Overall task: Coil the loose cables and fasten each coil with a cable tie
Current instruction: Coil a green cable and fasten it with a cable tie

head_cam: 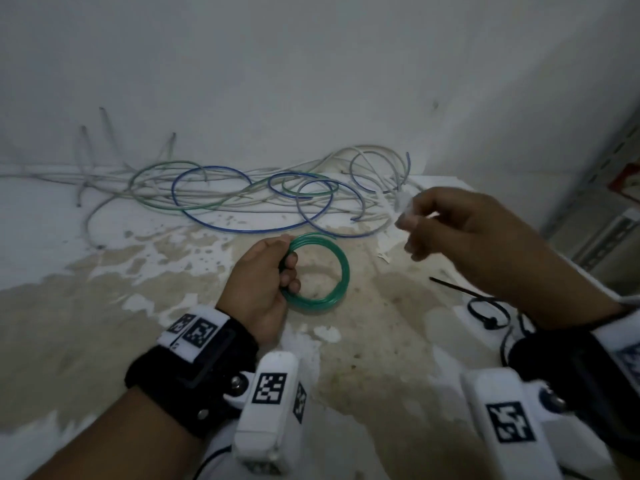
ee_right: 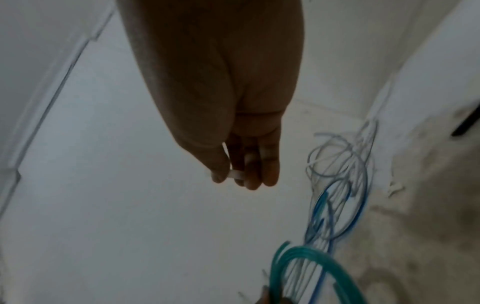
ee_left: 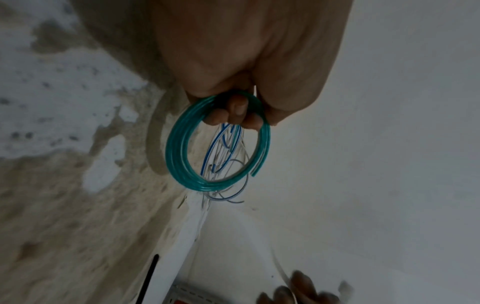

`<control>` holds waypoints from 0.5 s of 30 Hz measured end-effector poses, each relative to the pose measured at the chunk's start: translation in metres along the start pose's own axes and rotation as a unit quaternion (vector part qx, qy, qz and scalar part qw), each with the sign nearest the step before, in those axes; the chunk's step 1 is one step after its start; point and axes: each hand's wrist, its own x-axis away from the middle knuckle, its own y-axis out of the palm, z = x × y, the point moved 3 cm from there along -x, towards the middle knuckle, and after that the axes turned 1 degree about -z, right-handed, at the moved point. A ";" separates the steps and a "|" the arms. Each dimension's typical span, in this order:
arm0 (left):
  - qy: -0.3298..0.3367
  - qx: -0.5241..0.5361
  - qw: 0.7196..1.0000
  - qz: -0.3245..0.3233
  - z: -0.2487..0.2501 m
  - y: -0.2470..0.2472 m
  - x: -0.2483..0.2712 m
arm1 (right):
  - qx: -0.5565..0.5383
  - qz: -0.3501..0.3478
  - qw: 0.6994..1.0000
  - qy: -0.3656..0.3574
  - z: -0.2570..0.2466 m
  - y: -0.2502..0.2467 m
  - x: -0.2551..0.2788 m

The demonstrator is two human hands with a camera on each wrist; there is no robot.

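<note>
A green cable wound into a round coil (head_cam: 325,275) (ee_left: 218,142) (ee_right: 306,261) hangs just above the stained table top. My left hand (head_cam: 273,271) (ee_left: 233,111) grips its left side, fingers curled through the ring. One cut end of the coil sticks out free. My right hand (head_cam: 433,223) (ee_right: 241,174) is raised to the right of the coil and pinches a small white cable tie (head_cam: 403,206) (ee_right: 235,174) between thumb and fingers. Loose blue, green and white cables (head_cam: 249,195) lie tangled along the wall behind both hands.
Black cable ties (head_cam: 485,313), one looped, lie on the table under my right forearm. The wall (head_cam: 311,81) stands close behind the tangle. A metal shelf frame (head_cam: 595,188) rises at the right edge. The table surface (head_cam: 104,306) is worn and patchy.
</note>
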 end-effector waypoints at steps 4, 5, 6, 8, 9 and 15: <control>-0.001 0.036 0.999 0.017 0.010 -0.009 -0.007 | -0.206 -0.045 0.978 -0.005 -0.015 0.015 -0.004; -0.003 0.048 0.999 0.019 0.011 -0.012 -0.008 | -0.214 -0.057 0.975 -0.003 -0.015 0.019 -0.006; -0.006 0.058 0.998 0.021 0.013 -0.015 -0.010 | -0.217 -0.062 0.974 0.000 -0.013 0.023 -0.008; -0.010 0.071 0.997 0.024 0.015 -0.021 -0.013 | -0.213 -0.061 0.975 0.005 -0.010 0.030 -0.012; -0.013 0.074 0.997 0.024 0.016 -0.024 -0.015 | -0.210 -0.062 0.976 0.009 -0.008 0.033 -0.014; -0.030 0.081 0.996 -0.013 0.017 -0.021 -0.015 | -0.198 -0.087 0.976 0.030 0.000 0.071 -0.034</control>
